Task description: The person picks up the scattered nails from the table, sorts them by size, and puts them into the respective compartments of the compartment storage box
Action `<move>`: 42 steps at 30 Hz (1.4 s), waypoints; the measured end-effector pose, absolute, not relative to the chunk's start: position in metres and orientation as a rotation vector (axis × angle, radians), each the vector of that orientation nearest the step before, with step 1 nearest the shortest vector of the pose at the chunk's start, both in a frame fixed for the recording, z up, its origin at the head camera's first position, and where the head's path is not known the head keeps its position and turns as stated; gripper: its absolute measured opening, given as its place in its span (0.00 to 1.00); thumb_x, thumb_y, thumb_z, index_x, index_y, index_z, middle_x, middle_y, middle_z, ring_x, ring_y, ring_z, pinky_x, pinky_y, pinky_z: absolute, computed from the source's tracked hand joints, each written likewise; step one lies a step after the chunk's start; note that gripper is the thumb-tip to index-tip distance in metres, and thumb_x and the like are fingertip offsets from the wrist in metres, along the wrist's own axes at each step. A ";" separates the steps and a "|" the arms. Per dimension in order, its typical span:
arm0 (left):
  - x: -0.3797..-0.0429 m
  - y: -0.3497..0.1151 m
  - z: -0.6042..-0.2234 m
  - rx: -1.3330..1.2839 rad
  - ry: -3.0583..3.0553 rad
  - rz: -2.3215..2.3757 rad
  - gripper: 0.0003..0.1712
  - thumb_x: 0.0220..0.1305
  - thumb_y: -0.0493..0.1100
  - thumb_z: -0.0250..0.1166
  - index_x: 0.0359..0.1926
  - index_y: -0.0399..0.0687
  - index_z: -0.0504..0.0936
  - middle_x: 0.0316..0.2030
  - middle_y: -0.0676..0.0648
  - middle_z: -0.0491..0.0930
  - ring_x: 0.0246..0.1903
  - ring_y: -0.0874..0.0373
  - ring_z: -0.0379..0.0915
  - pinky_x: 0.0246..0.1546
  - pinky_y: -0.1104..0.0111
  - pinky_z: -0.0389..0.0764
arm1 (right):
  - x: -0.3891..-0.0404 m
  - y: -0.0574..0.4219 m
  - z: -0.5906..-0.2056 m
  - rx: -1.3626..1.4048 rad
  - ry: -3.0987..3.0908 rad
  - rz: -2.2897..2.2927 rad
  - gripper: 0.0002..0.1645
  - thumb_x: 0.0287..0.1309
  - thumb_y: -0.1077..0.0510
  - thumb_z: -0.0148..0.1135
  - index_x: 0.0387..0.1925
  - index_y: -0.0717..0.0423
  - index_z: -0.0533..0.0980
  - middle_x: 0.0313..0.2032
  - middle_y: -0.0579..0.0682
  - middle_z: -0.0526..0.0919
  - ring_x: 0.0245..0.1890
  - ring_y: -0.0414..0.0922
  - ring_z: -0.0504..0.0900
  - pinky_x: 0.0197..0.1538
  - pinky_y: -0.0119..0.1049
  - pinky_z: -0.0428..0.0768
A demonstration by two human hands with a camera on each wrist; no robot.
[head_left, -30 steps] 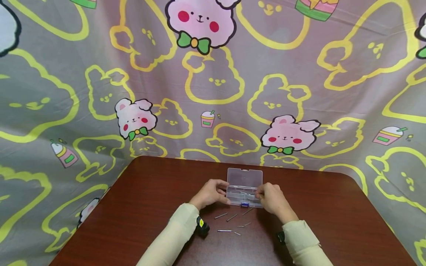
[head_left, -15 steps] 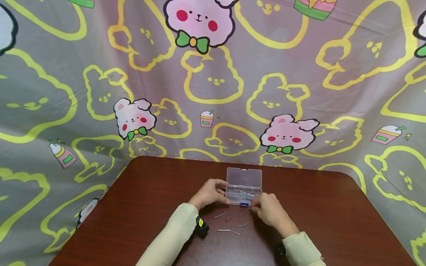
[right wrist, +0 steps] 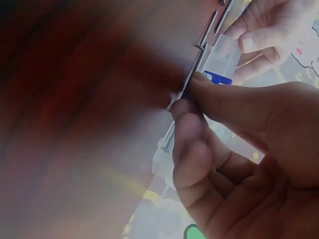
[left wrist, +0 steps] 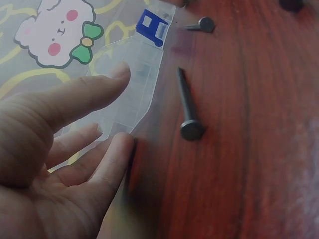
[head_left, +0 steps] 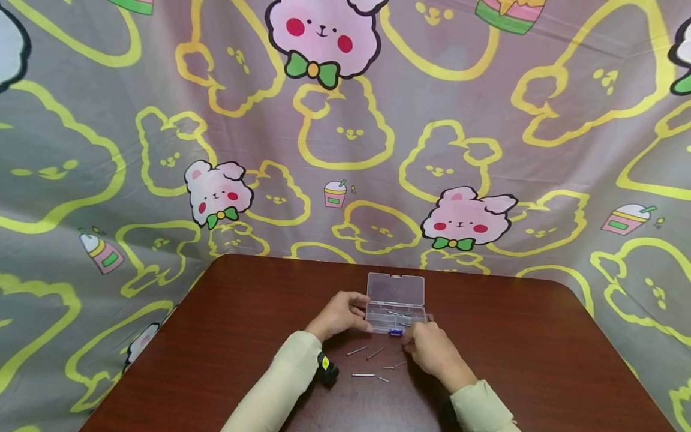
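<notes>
On the brown table stands a clear plastic compartment box [head_left: 379, 326] with its lid [head_left: 396, 291] raised and a blue latch [head_left: 396, 332] at the front. Several nails [head_left: 399, 314] lie inside it. My left hand [head_left: 340, 313] holds the box's left end, thumb toward the front and fingers toward the back. Just in front of the box's right part, my right hand [head_left: 433, 351] pinches a nail [right wrist: 200, 59] between thumb and index finger, low over the table. More nails lie loose in front, including a long nail [head_left: 363, 375] and a shorter nail [head_left: 384, 379].
The wooden table [head_left: 259, 300] runs out to both sides, with rounded back corners. A patterned cloth [head_left: 356, 180] hangs behind it. Between the forearms lie other loose nails, such as a nail [head_left: 357, 351] near the left hand.
My right hand has left the box's right compartments, come down toward me to the nail nearest the box, and now pinches it. My left hand stays on the box.
</notes>
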State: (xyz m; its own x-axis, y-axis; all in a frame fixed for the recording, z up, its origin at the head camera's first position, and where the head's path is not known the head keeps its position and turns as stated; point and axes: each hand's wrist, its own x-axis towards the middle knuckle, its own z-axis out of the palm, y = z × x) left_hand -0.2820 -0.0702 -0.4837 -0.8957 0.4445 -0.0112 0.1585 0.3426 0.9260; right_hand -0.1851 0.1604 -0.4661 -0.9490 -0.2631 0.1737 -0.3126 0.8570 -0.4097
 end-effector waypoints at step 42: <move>-0.280 -0.070 -0.482 0.534 2.333 1.589 0.37 0.43 0.32 0.83 0.58 0.39 0.81 0.50 0.42 0.81 0.42 0.51 0.78 0.40 0.62 0.82 | -0.183 0.193 -0.443 0.345 -2.871 1.160 0.12 0.59 0.75 0.62 0.25 0.59 0.80 0.17 0.43 0.74 0.20 0.39 0.74 0.24 0.32 0.75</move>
